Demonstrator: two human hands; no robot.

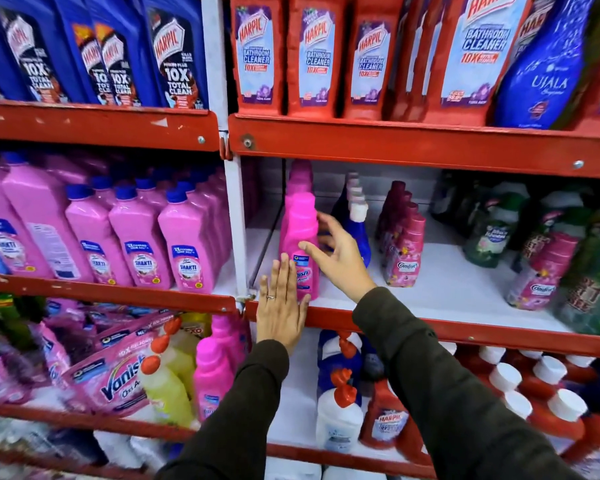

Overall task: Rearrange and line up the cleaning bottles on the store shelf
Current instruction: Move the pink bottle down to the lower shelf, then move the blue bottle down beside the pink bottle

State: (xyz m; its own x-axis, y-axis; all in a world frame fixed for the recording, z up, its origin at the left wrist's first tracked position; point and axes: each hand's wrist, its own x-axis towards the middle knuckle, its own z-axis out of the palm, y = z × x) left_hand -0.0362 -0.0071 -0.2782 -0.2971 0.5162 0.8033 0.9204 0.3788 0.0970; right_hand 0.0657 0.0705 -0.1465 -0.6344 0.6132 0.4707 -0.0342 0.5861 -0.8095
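The light is bright and even, with soft dark shade under the red metal shelf edges (395, 147). The sides look bent and blurry, mostly the green bottles at the right (589, 271).

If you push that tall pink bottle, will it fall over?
Probably, if pushed high up: the pink bottle looks tall and narrow. Its glossy plastic may be slippery. The left hand lies flat against its base, the right hand beside it.

Two hands (280, 306); three blue Harpic bottles (174, 53); one Ujala bottle (544, 64).
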